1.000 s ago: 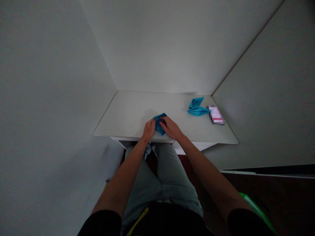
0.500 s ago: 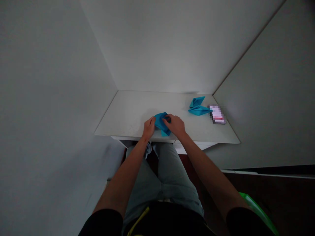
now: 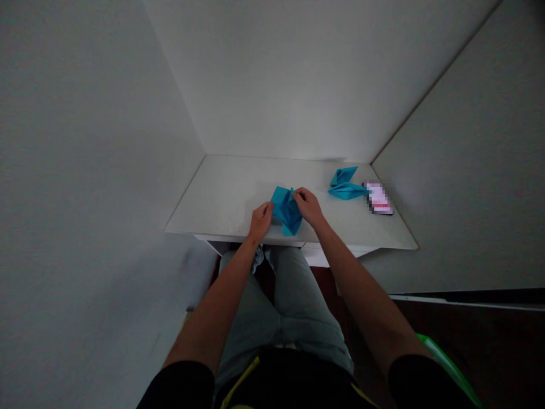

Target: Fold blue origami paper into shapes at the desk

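Note:
A sheet of blue paper (image 3: pixel 288 213), partly folded and creased, is held between my two hands above the front part of the white tabletop (image 3: pixel 230 193). My left hand (image 3: pixel 261 220) pinches its left edge, fingers closed. With thumb and fingertips my right hand (image 3: pixel 308 205) grips the upper right part of the paper, where a fold stands up. A lower corner of the paper points toward the table's front edge. The inner folds are too small to make out.
Two folded blue paper pieces (image 3: pixel 348 191) lie at the right of the tabletop. Beside them is a phone (image 3: pixel 378 197) with a blurred screen, close to the right wall (image 3: pixel 468 170). Walls also stand at the back and left. A green item (image 3: pixel 447 363) is low at the right.
My right hand has moved up a little and pulls at the paper's upper right part. The paper has opened out wider, with more folds showing. My left hand still pinches the left edge.

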The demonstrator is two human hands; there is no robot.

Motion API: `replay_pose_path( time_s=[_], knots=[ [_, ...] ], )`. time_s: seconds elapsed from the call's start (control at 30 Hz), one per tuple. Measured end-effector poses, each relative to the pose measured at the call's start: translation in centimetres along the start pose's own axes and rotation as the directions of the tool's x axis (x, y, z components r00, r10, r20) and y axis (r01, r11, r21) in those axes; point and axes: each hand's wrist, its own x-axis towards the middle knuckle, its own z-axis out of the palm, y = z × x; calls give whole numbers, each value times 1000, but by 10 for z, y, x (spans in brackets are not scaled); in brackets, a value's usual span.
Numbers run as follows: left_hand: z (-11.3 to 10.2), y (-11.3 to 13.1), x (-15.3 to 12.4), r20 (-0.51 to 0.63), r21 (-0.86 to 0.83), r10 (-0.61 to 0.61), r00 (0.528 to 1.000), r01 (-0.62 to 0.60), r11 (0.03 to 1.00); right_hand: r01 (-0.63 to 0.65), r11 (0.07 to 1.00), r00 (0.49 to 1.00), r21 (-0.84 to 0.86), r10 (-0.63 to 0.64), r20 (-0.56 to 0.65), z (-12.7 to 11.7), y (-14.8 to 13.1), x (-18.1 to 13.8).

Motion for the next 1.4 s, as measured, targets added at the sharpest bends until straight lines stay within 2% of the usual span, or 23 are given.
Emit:
replay_pose_path(
  time_s=[0.13,0.23,0.43,0.6,0.73,0.9,1.0,1.1,1.17,1.23,1.27,1.33,1.4],
  knots=[
    [0,-1,0,-12,15,-4,1000,4,1000,-91,968,996,234,91,11,-18,-1,2],
    [-2,-2,1,-13,14,-13,1000,13,1000,-133,939,990,318,140,1,-35,1,2],
    [-4,-5,4,-41,-4,-51,998,51,999,-136,959,977,250,171,-124,-65,18,-1],
    [-7,-7,5,-60,-36,-76,995,74,997,-194,957,966,217,225,-129,-78,31,-4],
    [-11,-7,6,-101,-47,-85,991,80,996,-212,963,948,164,244,-206,-89,37,-3],
    [-21,-4,15,-26,-18,-130,991,130,991,-200,980,947,-2,193,-256,-111,47,3],
    [-36,-2,26,16,70,-153,988,152,986,-136,986,960,-92,108,-259,-118,51,15],
    [-55,0,36,40,231,-136,990,124,965,-29,977,949,-209,-39,-312,-110,44,29],
    [-68,0,41,41,351,-127,991,104,931,57,948,932,-312,-163,-324,-95,32,30],
    [-81,-2,44,21,467,-131,991,106,878,166,891,934,-423,-280,-223,-71,19,20],
    [-88,-3,44,11,523,-141,990,114,844,233,858,944,-458,-312,-104,-58,14,11],
    [-101,-4,43,-12,629,-164,986,135,765,357,789,934,-500,-308,182,-31,9,-12],
    [-111,-3,38,-82,717,-142,986,157,680,399,748,906,-530,-235,351,-7,12,-35]
  ],
)
